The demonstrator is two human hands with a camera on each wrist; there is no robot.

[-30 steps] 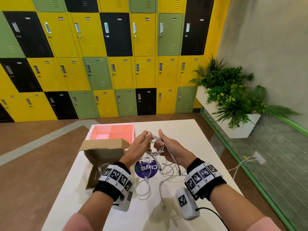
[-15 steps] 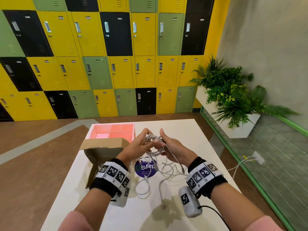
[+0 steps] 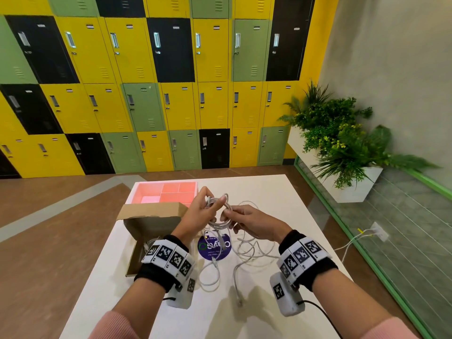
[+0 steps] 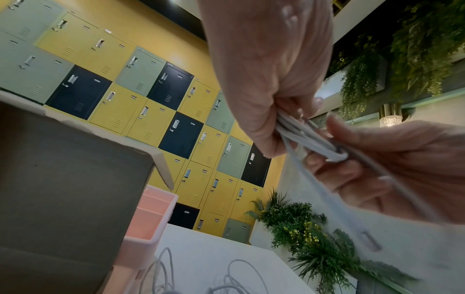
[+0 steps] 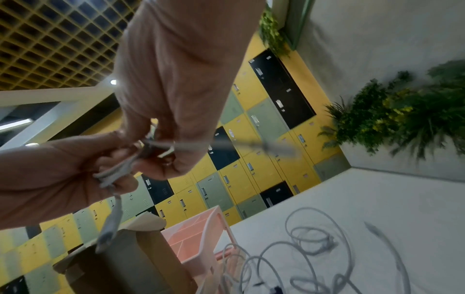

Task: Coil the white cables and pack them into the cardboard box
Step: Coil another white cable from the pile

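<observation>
Above the white table [image 3: 281, 192] my left hand [image 3: 210, 204] grips a small coil of white cable [image 3: 220, 222], thumb and fingers curled round its top. My right hand [image 3: 230, 215] pinches a strand of that coil at its right side. Seen from the left wrist, the coil [image 4: 309, 139] runs from my left hand [image 4: 271, 111] to my right hand [image 4: 352, 159]. A loose end hangs down with a plug. The open cardboard box [image 3: 149, 228] lies left of my hands, white cable showing inside. More loose white cables [image 3: 247, 250] sprawl on the table under my hands.
A pink divided tray [image 3: 146, 192] sits behind the box. A round purple sticker [image 3: 214, 248] lies under the cables. Lockers [image 3: 171, 94] fill the far wall. A planter with green plants [image 3: 342, 148] and a glass railing stand to the right of the table.
The hands have drawn slightly apart and the coil now shows as an open loop between them. My right hand has shifted down and right along a strand.
</observation>
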